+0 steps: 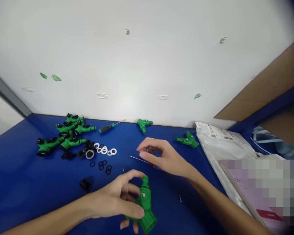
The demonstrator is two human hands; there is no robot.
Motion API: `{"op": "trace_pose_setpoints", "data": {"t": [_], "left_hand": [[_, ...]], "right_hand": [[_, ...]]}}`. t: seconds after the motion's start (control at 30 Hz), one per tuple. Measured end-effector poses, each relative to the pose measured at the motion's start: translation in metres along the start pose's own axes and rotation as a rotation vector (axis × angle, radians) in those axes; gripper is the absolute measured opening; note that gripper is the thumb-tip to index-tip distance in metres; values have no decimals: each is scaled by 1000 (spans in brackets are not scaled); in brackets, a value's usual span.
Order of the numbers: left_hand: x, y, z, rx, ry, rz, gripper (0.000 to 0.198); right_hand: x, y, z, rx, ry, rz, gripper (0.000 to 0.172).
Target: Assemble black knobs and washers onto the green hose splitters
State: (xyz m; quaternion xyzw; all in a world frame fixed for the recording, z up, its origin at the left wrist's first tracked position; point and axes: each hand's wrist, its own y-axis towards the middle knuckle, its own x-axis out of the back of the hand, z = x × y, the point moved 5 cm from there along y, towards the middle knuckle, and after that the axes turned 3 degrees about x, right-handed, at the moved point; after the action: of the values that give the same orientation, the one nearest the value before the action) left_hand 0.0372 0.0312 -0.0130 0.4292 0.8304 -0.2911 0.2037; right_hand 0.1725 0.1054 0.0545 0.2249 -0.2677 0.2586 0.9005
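Over the near side of the desk, the left hand wraps closely round a green hose splitter, fingers behind and thumb across the front. The right hand curls narrow over a red-handled screwdriver, though whether it holds it is impossible to tell. A slip could drop the splitter, while a careless sweep toward the far left could scatter the loose washers — small, and easily lost.

A green plastic hose splitter is held by the left hand at bottom centre; the right hand is poised above a thin screwdriver on the blue worktop.
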Motion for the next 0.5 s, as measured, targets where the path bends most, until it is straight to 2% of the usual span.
{"op": "trace_pose_setpoints", "data": {"t": [0.03, 0.1, 0.2, 0.27, 0.37, 0.5], "left_hand": [[-2, 0, 2, 50, -6, 52, 74], [-2, -1, 5, 133, -3, 128, 76], [0, -1, 8, 184, 12, 150, 80], [2, 1, 9, 175, -1, 145, 82], [4, 4, 10, 159, -32, 134, 84], [6, 8, 13, 171, -40, 133, 86]], "right_hand": [[-8, 13, 2, 22, -140, 73, 15], [-31, 37, 4, 68, -226, 202, 7], [-63, 64, 1, 90, -328, 331, 20], [-75, 73, -4, 80, -390, 378, 26], [-79, 77, -11, 62, -447, 399, 23], [-70, 71, -13, 34, -498, 385, 21]]}}
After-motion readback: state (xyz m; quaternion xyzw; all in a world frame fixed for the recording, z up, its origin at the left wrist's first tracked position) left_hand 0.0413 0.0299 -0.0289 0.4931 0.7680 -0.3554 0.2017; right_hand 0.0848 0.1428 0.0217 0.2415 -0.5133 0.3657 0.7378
